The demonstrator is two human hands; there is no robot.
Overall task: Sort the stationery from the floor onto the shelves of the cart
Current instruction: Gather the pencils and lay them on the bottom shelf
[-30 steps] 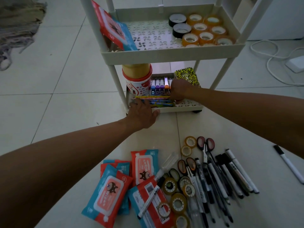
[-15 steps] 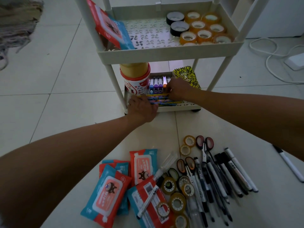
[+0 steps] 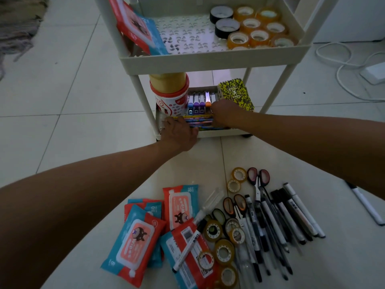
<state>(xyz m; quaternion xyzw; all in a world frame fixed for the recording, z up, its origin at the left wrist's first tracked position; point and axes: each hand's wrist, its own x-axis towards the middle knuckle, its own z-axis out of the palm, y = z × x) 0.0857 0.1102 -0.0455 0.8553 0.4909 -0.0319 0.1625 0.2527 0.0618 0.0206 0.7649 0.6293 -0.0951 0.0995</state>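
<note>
Squaring up the bundle of colored pencils (image 3: 200,122) on the bottom shelf (image 3: 220,133) of the cart (image 3: 208,59) is the step I read here. My left hand (image 3: 179,132) lies over the left end of the bundle, fingers bent down onto it, and my right hand (image 3: 226,113) covers the right end; whether either one truly grips or only presses, I cannot tell from this angle. To do it well, I would push both ends toward each other gently so the pencils stay flat in 1 row, just in front of the markers (image 3: 199,103) and clear of the round tub (image 3: 170,92) and the yellow notebook (image 3: 235,92). Much remains on the floor: wipes packs (image 3: 135,236), tape rolls (image 3: 224,251), scissors (image 3: 258,180) and pens (image 3: 277,217).
</note>
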